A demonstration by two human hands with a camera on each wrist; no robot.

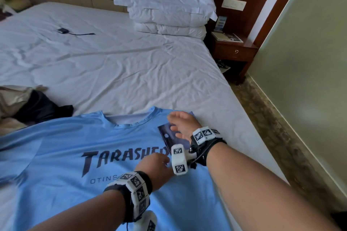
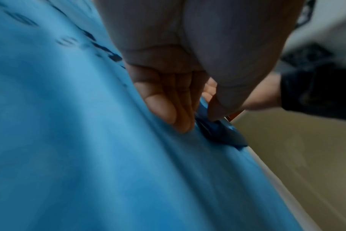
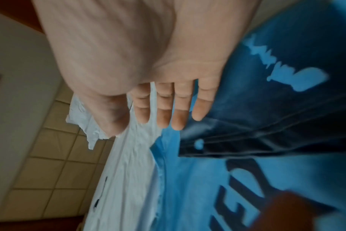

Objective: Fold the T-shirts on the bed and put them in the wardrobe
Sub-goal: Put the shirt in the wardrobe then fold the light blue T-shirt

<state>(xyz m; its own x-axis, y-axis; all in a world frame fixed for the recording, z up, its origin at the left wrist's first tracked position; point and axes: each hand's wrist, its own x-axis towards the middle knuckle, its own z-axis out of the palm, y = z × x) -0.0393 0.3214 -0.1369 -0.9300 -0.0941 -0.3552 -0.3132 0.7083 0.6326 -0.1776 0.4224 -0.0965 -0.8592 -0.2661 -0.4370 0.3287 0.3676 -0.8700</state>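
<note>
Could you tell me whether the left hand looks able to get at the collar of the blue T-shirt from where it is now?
Probably yes: the left hand rests on the T-shirt, and only flat fabric lies between it and the collar.

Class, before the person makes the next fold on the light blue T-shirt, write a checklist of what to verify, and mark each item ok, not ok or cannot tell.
1. The light blue T-shirt lies print side up on the bed: ok.
2. The dark folded-in part at the shirt's right shoulder lies flat: cannot tell, partly hidden.
3. The right hand is on that dark part with straight fingers: ok.
4. The left hand is on the shirt near the print: ok; whether it pinches the cloth: cannot tell.
5. The shirt's left sleeve is spread out: cannot tell, blurred.
6. The black cable lies apart from the shirt: ok.
</note>
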